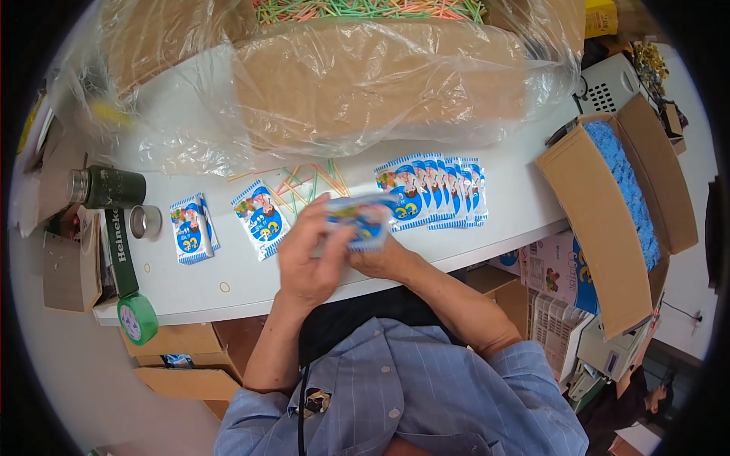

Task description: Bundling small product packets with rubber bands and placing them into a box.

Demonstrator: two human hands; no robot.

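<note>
My left hand (308,254) and my right hand (384,260) are together over the table's front edge. Between them is a blue and white packet (365,220), smeared by motion; I cannot tell if it is one or a small stack. Fingers of both hands close on it, the right hand partly hidden beneath. Just left of my hands lies a similar packet (261,219), flat on the white table. Farther left sits a small stack of packets (192,229). To the right, several more packets (426,190) overlap in a fanned row. Thin coloured sticks (331,178) lie loose behind my hands.
A plastic-lined carton (380,83) full of coloured sticks spans the back. At right stands an open cardboard box (601,228) of blue packets. On the left are a dark green bottle (115,188), a round metal cup or lid (144,222) and a green tape roll (138,318).
</note>
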